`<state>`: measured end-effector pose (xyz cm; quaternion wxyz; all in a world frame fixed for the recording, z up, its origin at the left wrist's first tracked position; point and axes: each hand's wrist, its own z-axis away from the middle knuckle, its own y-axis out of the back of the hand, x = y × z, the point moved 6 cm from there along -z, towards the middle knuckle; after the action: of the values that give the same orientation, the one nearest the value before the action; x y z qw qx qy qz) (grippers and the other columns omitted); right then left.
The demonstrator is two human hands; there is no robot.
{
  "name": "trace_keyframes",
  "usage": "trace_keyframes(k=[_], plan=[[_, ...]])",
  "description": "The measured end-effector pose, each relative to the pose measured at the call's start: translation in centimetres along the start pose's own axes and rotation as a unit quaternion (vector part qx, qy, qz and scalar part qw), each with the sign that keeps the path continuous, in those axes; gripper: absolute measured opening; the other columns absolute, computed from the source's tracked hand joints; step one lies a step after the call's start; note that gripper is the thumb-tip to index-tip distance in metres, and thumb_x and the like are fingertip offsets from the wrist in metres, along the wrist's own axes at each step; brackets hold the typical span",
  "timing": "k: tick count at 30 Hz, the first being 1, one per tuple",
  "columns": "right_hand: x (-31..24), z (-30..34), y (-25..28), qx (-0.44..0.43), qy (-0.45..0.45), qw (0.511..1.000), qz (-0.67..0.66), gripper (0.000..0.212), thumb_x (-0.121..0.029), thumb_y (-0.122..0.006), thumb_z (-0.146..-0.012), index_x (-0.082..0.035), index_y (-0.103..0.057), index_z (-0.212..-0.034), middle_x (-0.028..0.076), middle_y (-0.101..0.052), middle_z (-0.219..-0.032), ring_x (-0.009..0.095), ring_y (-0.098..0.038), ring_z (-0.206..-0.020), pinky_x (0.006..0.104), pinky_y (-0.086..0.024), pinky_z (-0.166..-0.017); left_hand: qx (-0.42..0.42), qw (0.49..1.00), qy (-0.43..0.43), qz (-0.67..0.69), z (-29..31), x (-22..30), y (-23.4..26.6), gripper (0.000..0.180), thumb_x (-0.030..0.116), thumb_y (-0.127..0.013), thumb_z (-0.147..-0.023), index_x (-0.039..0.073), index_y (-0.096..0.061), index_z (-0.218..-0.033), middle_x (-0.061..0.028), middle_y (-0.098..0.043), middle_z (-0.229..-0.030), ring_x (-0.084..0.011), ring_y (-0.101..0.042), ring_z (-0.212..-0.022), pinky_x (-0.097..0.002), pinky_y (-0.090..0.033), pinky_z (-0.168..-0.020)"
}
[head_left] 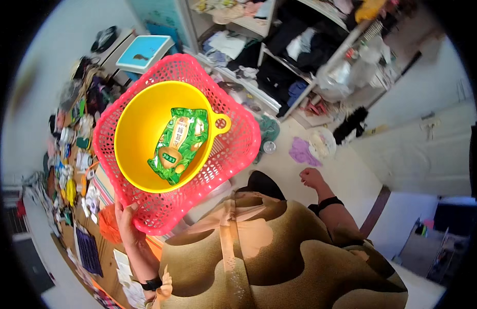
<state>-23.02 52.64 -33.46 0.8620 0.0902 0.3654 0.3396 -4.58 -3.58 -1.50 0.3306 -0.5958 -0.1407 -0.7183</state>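
My left hand (126,213) grips the near-left corner of a pink plastic basket (242,135) with a pattern of holes, its fingers around the rim. Inside the basket rests a yellow bowl (133,126) with a ring-shaped tab on its right side. A green printed food packet (195,131) lies in the bowl. On the right, my right hand (311,178) hangs beside my body, away from the basket. Its fingers are curled in, and nothing shows in them.
A cluttered wooden table (102,257) runs along the left, with a dark keyboard (88,251) and an orange bag (109,225). Shelves of clothes (228,45) stand ahead. A purple cloth (303,151) lies on the floor near a white door (424,159).
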Motion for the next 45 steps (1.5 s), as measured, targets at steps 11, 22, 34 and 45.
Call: trace_keyframes(k=[11,22,34,45], plan=[[-12.6,-10.3,0.6,-0.065,-0.021,0.994,0.088,0.024,-0.023,-0.062,-0.081,0.0,-0.063,-0.078,0.009,-0.063,-0.067,0.02,-0.058,-0.054,0.0351,-0.047,-0.05,0.124,0.991,-0.019,0.04,-5.7,0.6,-0.4,0.07,0.004,-0.056,-0.072,0.001,-0.036,-0.139,-0.013,-0.056,-0.123,-0.0236,-0.059,-0.107,-0.0343,-0.047,-0.094],[-27.5,-27.5,4.6,-0.041,0.24,0.952,0.185,0.021,-0.021,-0.059,-0.083,-0.001,-0.066,-0.082,0.01,-0.065,-0.071,0.022,-0.063,-0.064,0.0359,-0.05,-0.06,0.084,0.994,0.043,0.048,-18.6,1.4,-12.2,0.08,0.002,-0.058,-0.066,0.0,-0.033,-0.142,-0.0124,-0.053,-0.13,-0.0229,-0.056,-0.113,-0.0338,-0.045,-0.096],[-37.5,-31.6,2.9,-0.094,0.031,0.954,0.283,0.027,-0.026,-0.062,-0.087,-0.001,-0.068,-0.094,0.012,-0.068,-0.082,0.021,-0.065,-0.074,0.0369,-0.051,-0.067,0.127,0.985,0.048,0.106,-30.0,0.7,-8.1,0.078,0.003,-0.058,-0.067,0.0,-0.033,-0.141,-0.0135,-0.052,-0.129,-0.0253,-0.055,-0.115,-0.0363,-0.045,-0.098],[-46.9,-40.6,-2.3,-0.091,0.044,0.944,0.313,0.033,-0.025,-0.067,-0.082,-0.002,-0.066,-0.106,0.017,-0.069,-0.095,0.028,-0.067,-0.086,0.0399,-0.052,-0.077,0.16,0.977,0.113,0.085,-38.6,-1.2,-7.0,0.083,0.004,-0.059,-0.062,0.002,-0.033,-0.141,-0.0111,-0.053,-0.127,-0.0247,-0.054,-0.114,-0.0343,-0.045,-0.095]])
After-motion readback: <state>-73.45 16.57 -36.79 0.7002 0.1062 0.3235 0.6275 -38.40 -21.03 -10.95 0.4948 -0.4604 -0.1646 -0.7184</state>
